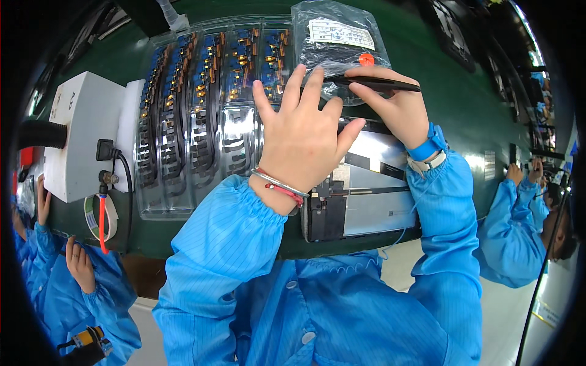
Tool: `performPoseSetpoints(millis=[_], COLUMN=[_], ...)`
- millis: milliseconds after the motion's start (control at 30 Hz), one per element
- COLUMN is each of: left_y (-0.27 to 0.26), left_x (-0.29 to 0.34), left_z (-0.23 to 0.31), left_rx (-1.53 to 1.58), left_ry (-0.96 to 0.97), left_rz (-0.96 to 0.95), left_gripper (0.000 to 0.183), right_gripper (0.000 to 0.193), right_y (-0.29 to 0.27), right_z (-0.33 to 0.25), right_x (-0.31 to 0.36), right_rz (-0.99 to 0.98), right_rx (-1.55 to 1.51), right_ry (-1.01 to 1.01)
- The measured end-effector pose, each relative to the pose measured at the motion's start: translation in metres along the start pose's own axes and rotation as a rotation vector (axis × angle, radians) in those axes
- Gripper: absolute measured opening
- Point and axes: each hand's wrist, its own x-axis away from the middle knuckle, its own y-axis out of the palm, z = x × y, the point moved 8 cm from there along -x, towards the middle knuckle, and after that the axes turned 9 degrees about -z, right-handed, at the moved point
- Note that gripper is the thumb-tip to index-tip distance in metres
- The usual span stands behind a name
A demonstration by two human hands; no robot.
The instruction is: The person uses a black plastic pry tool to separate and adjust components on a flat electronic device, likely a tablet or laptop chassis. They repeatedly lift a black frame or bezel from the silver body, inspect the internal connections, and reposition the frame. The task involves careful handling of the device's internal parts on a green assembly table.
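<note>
My left hand is spread flat with fingers apart, its fingertips by the lower edge of a clear plastic bag holding dark parts. Between the thumb and fingers of my right hand is a pair of black tweezers, lying nearly level with its tip toward my left fingers. Beneath both hands sits an opened tablet-like device with silver battery panels and a dark board, partly hidden by my left hand and wrist. Left of my hand, a clear plastic tray holds rows of flex cables with blue and gold ends.
A white box with a black hose and cables stands at the left. Near it are a roll of tape and a red tube. Co-workers in blue sit at both sides of the green table.
</note>
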Motion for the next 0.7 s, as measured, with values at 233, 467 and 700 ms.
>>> performPoseSetpoints(millis=[233,467,700], left_y=[0.002,0.004,-0.110], left_x=[0.001,-0.002,0.067], left_z=[0.001,0.005,0.019], left_rx=[0.004,-0.050,0.168], left_ry=[-0.003,0.010,0.133], left_rz=[-0.026,-0.012,0.135], left_gripper=[0.036,0.034,0.027], right_gripper=[0.016,0.018,0.011], right_y=[-0.001,-0.034,-0.038], right_z=[0.001,-0.048,-0.120], right_x=[0.003,0.048,0.183], right_rz=[0.000,0.072,0.253], right_rx=[-0.036,-0.129,-0.634], right_ry=[0.043,0.025,-0.366])
